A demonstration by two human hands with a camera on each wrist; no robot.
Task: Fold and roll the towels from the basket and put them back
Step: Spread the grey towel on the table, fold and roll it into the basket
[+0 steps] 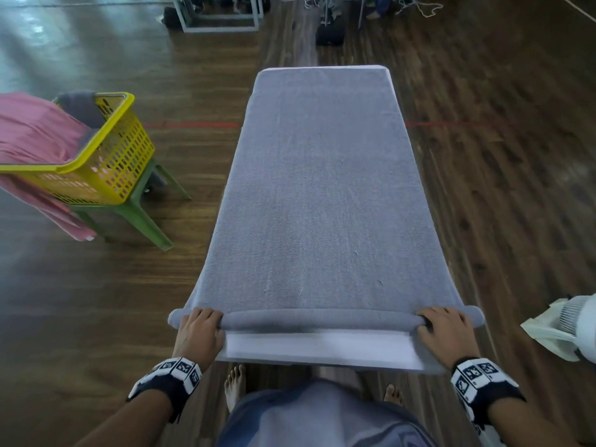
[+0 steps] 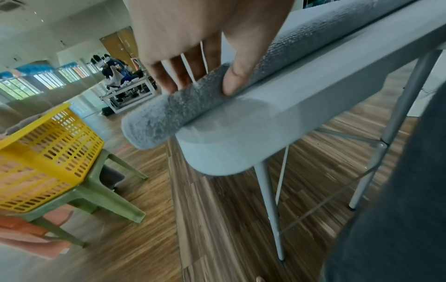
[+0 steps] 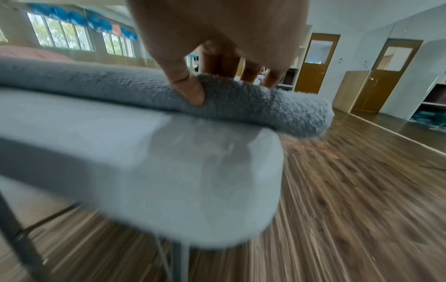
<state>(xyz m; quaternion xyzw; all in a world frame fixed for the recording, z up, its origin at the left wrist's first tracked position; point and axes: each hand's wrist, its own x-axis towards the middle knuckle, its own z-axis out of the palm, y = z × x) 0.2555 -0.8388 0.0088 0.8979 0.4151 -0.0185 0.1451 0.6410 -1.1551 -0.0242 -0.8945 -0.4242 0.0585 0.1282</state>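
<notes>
A long grey towel (image 1: 319,188) lies flat along the white table (image 1: 319,348), covering nearly all of it. Its near end is rolled into a thin tube (image 1: 322,319) across the table's width. My left hand (image 1: 200,329) grips the tube's left end (image 2: 169,114), thumb on the near side and fingers over the top. At the tube's right end (image 3: 277,112) my right hand (image 1: 443,330) holds it the same way, thumb pressed into the pile. The yellow basket (image 1: 106,162) stands to the left on a green stool (image 1: 142,217), with a pink towel (image 1: 35,133) draped over it.
A dark grey towel (image 1: 82,108) sits in the basket's far corner. A white fan (image 1: 577,321) with a plastic bag (image 1: 548,337) stands at the right. Wooden floor (image 1: 80,301) surrounds the table. My bare feet (image 1: 235,385) are under the near table edge.
</notes>
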